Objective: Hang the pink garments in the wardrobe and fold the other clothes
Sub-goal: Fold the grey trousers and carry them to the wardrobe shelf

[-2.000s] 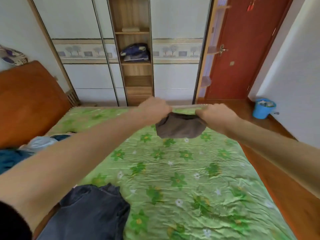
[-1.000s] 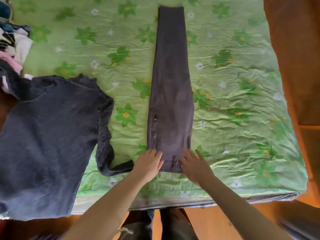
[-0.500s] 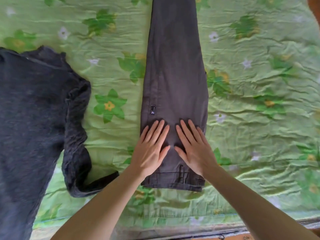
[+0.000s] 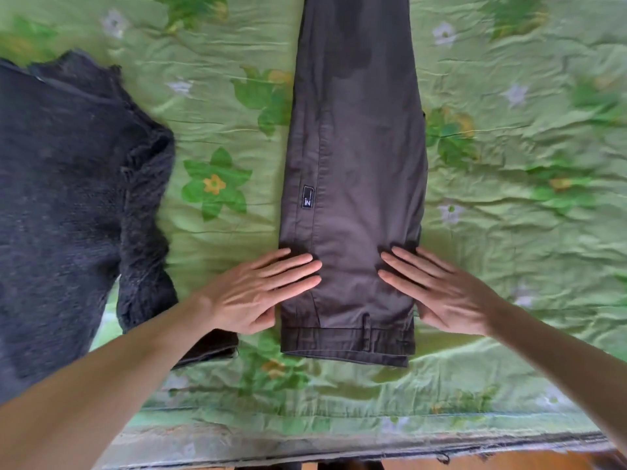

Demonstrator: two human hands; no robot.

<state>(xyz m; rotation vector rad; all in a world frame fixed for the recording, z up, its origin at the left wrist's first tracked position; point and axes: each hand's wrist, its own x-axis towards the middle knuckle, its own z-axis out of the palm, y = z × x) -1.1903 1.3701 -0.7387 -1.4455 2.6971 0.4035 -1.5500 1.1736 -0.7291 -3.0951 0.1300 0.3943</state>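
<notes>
A pair of dark grey-brown trousers (image 4: 353,171) lies flat on the green floral bedspread (image 4: 509,232), folded lengthwise so the legs stack into one long strip running away from the person; the far end runs out of the top of the view. The waistband sits nearest the person, a little in from the bed's near edge, and a small dark label (image 4: 308,197) shows on the trousers' left side.

The left hand (image 4: 258,290) rests with straight fingers across the left edge of the trousers just above the waistband, fingertips on the cloth and palm over the bedspread. The right hand (image 4: 441,290) lies likewise across the right edge, fingers straight and spread, pointing inward. The two hands are apart, with a band of bare trouser cloth between their fingertips, and neither grips anything.

To the left, a dark charcoal knitted sweater (image 4: 68,198) lies spread out, one sleeve trailing down towards the left forearm and passing beneath it. A strip of bedspread separates sweater and trousers. Right of the trousers the bedspread is wrinkled, open cloth. Along the bottom runs the bed's frayed near edge (image 4: 373,449), with wooden floor (image 4: 509,463) below it
</notes>
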